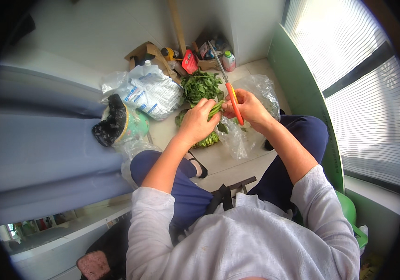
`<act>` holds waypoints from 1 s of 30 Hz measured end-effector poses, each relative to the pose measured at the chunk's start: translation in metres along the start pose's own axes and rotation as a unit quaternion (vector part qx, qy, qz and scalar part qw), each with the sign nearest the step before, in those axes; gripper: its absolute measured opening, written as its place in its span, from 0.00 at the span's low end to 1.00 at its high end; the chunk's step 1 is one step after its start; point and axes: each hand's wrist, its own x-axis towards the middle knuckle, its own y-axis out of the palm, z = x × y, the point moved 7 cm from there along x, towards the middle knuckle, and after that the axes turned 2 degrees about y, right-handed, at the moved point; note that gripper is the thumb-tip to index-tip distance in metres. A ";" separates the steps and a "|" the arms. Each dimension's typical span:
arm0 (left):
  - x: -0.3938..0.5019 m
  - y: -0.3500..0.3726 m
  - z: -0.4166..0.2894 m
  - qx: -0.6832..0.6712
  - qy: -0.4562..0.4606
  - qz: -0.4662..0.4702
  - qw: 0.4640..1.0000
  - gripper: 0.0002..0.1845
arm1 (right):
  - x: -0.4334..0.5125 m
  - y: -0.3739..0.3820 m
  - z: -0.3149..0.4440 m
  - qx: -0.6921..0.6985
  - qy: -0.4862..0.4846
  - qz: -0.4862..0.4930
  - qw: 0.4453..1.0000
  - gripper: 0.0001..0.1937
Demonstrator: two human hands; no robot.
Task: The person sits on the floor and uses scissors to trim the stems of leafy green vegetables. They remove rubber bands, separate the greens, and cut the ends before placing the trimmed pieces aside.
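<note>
Green vegetable stems [216, 109] are gripped in my left hand [200, 119], which is held out above the floor between my knees. My right hand [250, 108] holds a pair of scissors [233, 99] with orange-red and yellow handles, the blades pointing up and away from me. Its fingertips meet the ends of the stems. Beyond my hands lies a heap of leafy greens [201, 85]. Partly hidden under my left hand, a bundle of cut green stems [207, 140] rests on the floor. Clear plastic film [238, 140] is spread beside it.
A white plastic pouch [154, 89] and a green bin [135, 124] with a black bag [113, 120] stand at left. Cardboard boxes [151, 52] and a bottle with a green cap [228, 61] are by the far wall. A green panel [301, 84] borders the right.
</note>
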 end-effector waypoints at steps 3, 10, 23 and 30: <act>0.001 0.004 0.001 0.010 0.005 0.002 1.000 0.14 | -0.002 -0.008 0.003 -0.066 0.007 -0.020 0.998 0.16; 0.009 0.012 0.033 -0.202 -0.044 0.037 0.978 0.15 | -0.001 -0.032 0.017 -0.291 -0.102 -0.109 0.945 0.15; 0.001 0.011 0.033 -0.522 -0.141 0.071 0.838 0.14 | -0.017 -0.078 0.001 -0.503 -0.069 -0.189 0.841 0.14; -0.001 0.016 0.034 -0.570 -0.166 0.080 0.801 0.18 | -0.013 -0.084 -0.004 -0.518 -0.106 -0.213 0.821 0.14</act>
